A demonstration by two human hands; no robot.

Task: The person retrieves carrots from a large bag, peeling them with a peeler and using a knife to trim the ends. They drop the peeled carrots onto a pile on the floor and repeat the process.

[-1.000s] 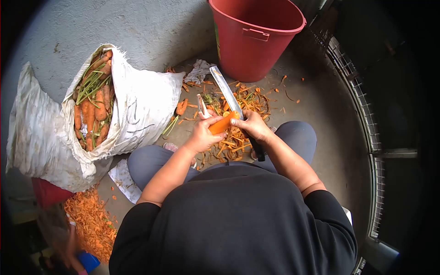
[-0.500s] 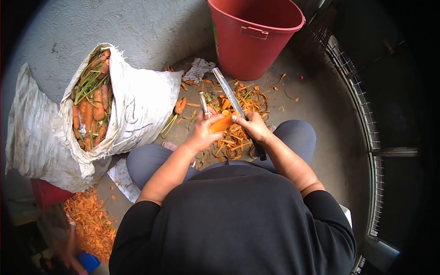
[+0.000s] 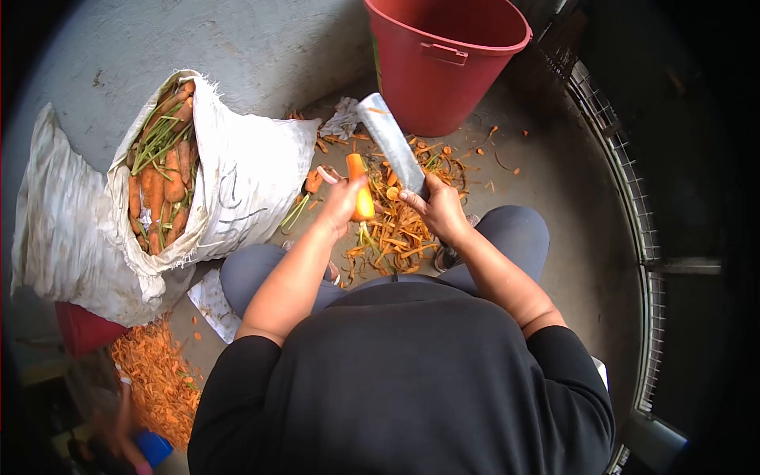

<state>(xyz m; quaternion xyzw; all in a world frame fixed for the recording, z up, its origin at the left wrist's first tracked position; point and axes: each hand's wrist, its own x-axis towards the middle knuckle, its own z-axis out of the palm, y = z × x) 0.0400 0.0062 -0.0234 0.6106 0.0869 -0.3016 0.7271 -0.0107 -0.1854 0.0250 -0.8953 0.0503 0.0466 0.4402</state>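
My left hand (image 3: 342, 206) is closed around a peeled orange carrot (image 3: 360, 186), which stands nearly upright with a pale yellow patch low on its side. A slim, light-coloured tool (image 3: 326, 174), its kind unclear, pokes out by the fingers of the same hand. My right hand (image 3: 441, 207) grips a broad-bladed knife (image 3: 393, 146); its flat blade faces up and points away toward the bucket, with a thin orange strip stuck near the tip. Knife and carrot are apart. Beneath both hands, carrot peelings (image 3: 405, 237) are scattered over the floor between my feet.
A white sack (image 3: 253, 174) full of unpeeled carrots (image 3: 168, 178) lies open on the left. Beyond the peelings stands a red bucket (image 3: 451, 79). At lower left, another person's arm (image 3: 123, 419) is beside a heap of carrot shreds (image 3: 158, 380). Wire mesh (image 3: 625, 174) curves along the right.
The knife has come away from the carrot and turned to show its broad face. My left hand has moved slightly left, tipping the carrot from slanted to nearly upright.
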